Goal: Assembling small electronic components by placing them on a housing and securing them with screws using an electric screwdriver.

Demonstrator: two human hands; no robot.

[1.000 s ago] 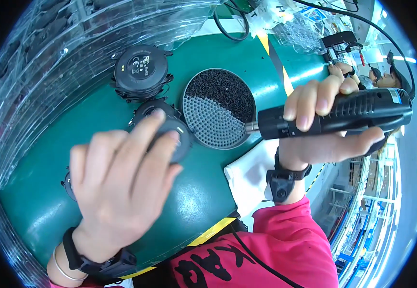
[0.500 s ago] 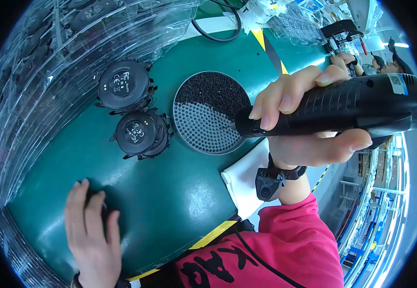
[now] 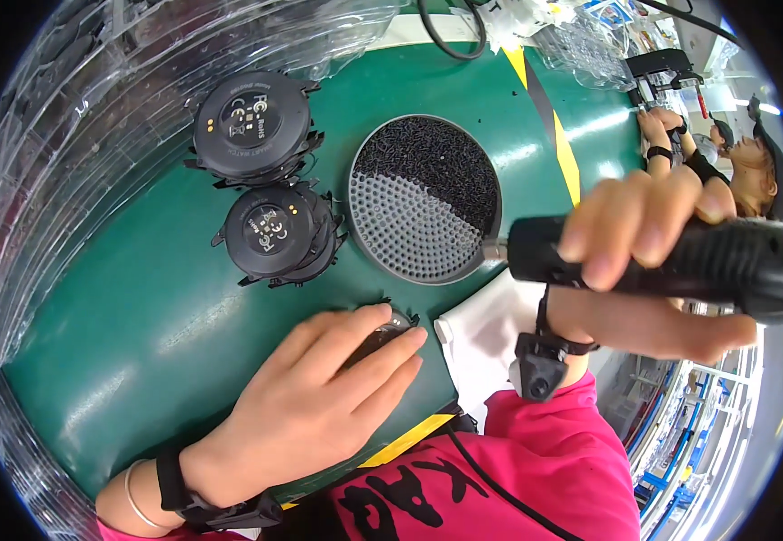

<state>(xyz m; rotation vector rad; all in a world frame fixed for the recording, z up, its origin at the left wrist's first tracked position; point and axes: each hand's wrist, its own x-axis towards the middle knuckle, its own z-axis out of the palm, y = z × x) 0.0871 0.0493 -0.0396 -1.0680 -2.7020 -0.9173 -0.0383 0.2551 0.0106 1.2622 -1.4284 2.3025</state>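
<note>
My left hand (image 3: pixel 306 397) is closed round a round black watch case (image 3: pixel 389 334) on the green table, its fingers covering most of it. In my right hand (image 3: pixel 617 225), blurred by motion, is a black electric screwdriver (image 3: pixel 535 248) lying sideways, its metal tip pointing left near the rim of a round grey tray. That tray (image 3: pixel 400 230) is full of small holes. Small black screws (image 3: pixel 445 162) heap over its far side. To the tray's left stand two stacks of black watch cases, a far stack (image 3: pixel 251 126) and a near stack (image 3: pixel 274 234), backs up.
Clear plastic trays (image 3: pixel 130 135) are piled along the left. A white cloth (image 3: pixel 490 329) lies near the table's front edge. Yellow-black tape (image 3: pixel 567 167) crosses the table beyond the screw tray. At far right, another person's hands (image 3: pixel 657 126) are beside a black fixture (image 3: pixel 660 68).
My left hand has moved right from the lower left and now has a watch case in its fingers. The screwdriver in my right hand has shifted right and slightly nearer, its tip now showing.
</note>
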